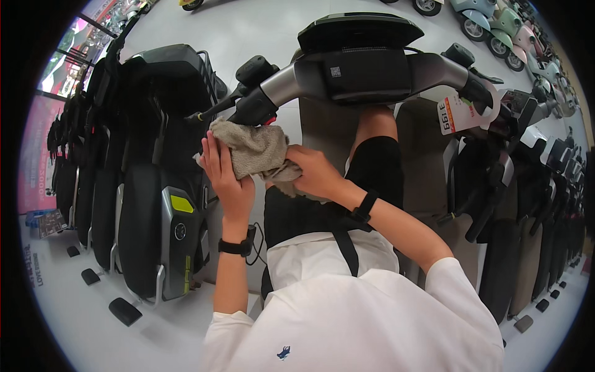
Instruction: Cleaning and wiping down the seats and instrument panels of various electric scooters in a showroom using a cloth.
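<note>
A beige terry cloth (pixel 255 146) is bunched around the end of the left handlebar grip (pixel 253 109) of an electric scooter. My left hand (pixel 228 174) lies with its fingers flat along the cloth's left side. On the other side, my right hand (pixel 318 172) pinches a gathered fold of it. The cloth hides the outer part of the grip. A red switch (pixel 270 121) shows just above the fabric, and a brake lever (pixel 209 111) sticks out to the left. The handlebar's black centre cover (pixel 362 76) bears a printed code, with the dark display housing (pixel 360 32) beyond it.
Close on my left stands a black scooter with a long seat (pixel 139 228). Another scooter's handlebar (pixel 495 195) is near on my right. A white price tag (pixel 458 114) hangs from the right grip. Pastel scooters (pixel 506 28) line the far right.
</note>
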A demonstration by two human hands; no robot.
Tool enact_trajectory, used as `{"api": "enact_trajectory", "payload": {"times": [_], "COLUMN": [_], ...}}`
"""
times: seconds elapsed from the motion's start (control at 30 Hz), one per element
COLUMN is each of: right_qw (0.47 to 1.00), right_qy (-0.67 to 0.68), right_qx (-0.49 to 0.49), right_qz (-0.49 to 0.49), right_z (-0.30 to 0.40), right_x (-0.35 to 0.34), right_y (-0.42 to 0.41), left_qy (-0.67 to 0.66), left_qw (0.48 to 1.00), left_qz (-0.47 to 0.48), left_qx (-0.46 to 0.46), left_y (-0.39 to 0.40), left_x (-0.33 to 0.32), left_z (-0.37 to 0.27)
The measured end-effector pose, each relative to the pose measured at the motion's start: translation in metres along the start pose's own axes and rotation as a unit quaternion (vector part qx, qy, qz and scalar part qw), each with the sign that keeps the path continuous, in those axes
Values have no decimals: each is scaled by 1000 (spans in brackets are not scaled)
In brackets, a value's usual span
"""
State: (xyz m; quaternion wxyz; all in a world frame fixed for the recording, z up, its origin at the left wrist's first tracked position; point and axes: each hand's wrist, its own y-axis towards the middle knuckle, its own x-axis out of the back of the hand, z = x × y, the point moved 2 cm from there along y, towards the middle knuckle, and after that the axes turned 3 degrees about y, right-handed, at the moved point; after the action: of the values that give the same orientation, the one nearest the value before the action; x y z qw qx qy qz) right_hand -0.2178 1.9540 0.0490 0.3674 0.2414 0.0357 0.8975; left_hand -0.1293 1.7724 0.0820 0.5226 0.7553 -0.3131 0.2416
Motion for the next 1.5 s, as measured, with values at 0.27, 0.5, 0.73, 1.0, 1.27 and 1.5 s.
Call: {"api": "enact_trajectory", "payload": {"times": [0.27, 0.5, 0.73, 1.0, 1.27, 1.5], "right_qw": [941, 885, 794, 817, 886, 906], "right_qy": [-56, -206, -360, -449, -239, -202], "right_qx": [146, 150, 118, 68, 55, 42], "right_qz": [-301, -390, -475, -354, -395, -371], "right_z": [32, 28, 56, 41, -16, -9], "right_x": [81, 141, 242, 241, 184, 161], "right_y": [-19, -37, -52, -26, -36, -47], "left_qy": [-302, -491, -641, -281, -82, -90], "left_qw": [936, 655, 673, 936, 960, 963], "left_qz": [127, 497, 328, 189, 154, 177], "left_qx": [131, 289, 170, -93, -220, -183], "left_y": [-26, 7, 92, 93, 66, 41], "left_x": [-40, -110, -87, -146, -134, -112], "left_z": [-52, -110, -200, -213, -188, -153]}}
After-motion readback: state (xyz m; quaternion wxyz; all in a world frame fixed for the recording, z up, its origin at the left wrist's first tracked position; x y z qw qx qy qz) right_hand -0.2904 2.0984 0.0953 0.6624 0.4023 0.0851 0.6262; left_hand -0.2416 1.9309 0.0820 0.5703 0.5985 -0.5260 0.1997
